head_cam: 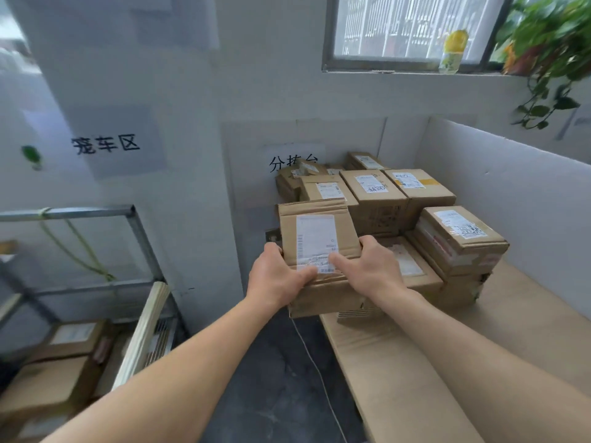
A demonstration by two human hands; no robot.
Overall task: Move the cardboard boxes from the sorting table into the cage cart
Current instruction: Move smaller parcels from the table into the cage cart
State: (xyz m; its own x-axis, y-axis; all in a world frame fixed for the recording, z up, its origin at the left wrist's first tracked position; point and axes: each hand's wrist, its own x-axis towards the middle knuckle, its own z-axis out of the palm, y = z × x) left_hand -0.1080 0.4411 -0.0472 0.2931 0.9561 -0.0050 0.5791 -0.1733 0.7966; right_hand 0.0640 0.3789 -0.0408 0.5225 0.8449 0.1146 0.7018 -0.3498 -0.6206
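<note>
Item: box (319, 231), at table (511, 330) left edge. Left hand (278, 278) and right hand (372, 266) clasp its near corners. Cart (96, 213) at 8 o'clock. Risk: the shallow grip may let the far end tip and drop mid-swing.

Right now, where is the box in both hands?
Head view, centre: the held box, between left hand and right hand, is over the left edge of the sorting table, right of the cage cart.

Soft daylight from the window (412, 27); blurred, warped edges, mild haze.
</note>
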